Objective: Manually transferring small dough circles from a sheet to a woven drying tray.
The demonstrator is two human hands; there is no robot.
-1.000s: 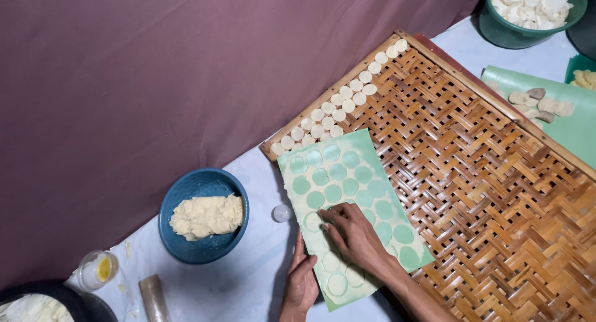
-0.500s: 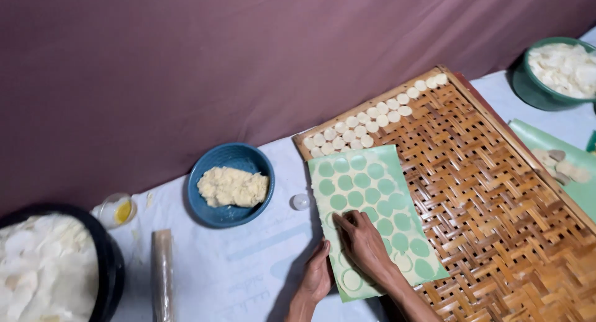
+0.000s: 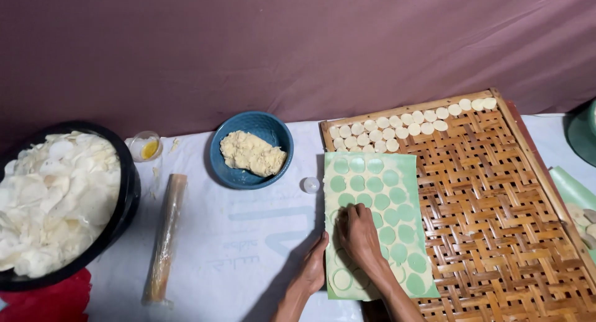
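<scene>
A mauve fabric backdrop [image 3: 298, 49] fills the frame from nine through twelve to three o'clock, softly creased. Below it, a pale sheet [image 3: 242, 247] covers the table, evenly lit.

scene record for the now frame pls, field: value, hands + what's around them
left hand: resting on the lower left edge of the green sheet
right hand: flat on the sheet, fingers among the cut-out circles
sheet: lies on the woven bamboo tray
dough discs: in rows at the tray's far edge
blue bowl: holds dough
rolling pin: lies left
black tub: full of white chips
</scene>
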